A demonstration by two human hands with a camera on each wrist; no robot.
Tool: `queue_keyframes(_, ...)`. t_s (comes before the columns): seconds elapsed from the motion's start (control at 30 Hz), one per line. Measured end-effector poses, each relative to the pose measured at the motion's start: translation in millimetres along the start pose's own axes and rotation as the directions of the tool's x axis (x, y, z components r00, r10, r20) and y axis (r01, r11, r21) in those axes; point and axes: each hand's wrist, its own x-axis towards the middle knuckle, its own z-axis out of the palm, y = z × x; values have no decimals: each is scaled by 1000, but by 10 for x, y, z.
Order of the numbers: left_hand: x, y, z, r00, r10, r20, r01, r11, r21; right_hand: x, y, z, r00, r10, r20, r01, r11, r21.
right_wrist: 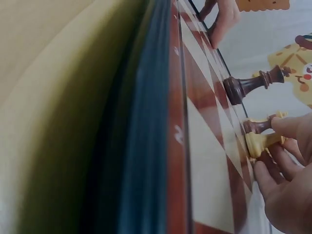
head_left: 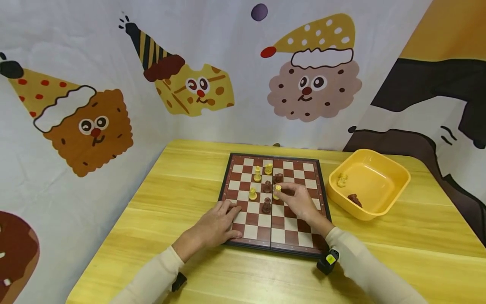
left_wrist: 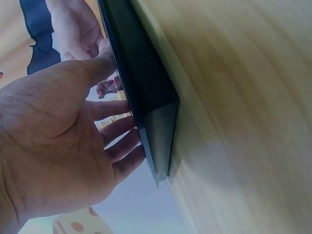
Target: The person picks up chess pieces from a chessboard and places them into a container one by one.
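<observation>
A brown and white chessboard (head_left: 284, 236) lies on the table. My right hand (head_left: 301, 202) pinches a yellow chess piece (head_left: 278, 191) between thumb and fingers, over the middle of the board; in the right wrist view its base is right at the squares. My left hand (head_left: 213, 223) rests with spread fingers on the board's near left edge. Around the pinched piece stand a dark king (head_left: 266, 205), two more dark pieces, a yellow piece (head_left: 252, 194), a taller yellow piece (head_left: 257, 174) and a yellow knight (head_left: 268, 169).
A yellow plastic bin (head_left: 395, 194) stands right of the board. Inside it lie a yellow piece (head_left: 342, 180) and a dark piece (head_left: 355, 199). The wooden table (head_left: 159, 181) meets a cartoon-printed cloth (head_left: 243, 50) at the back and left.
</observation>
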Motion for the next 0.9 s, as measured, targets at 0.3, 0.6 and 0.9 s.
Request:
queue_keyframes(0.3, 10, -4, -8, 1000, 11, -4, -11, 1000, -20, -12, 23, 37, 997, 6, -76, -1, 998, 62)
queue_keyframes(0.6, 17, 0, -28, 1000, 12, 4, -12, 1000, -7, 6, -5, 50, 996, 4, -92, 1, 998, 63)
queue_keyframes(0.9, 12, 0, -23, 1000, 18, 1, -18, 1000, -16, 3, -96, 5, 994, -11, -113, 15, 999, 34)
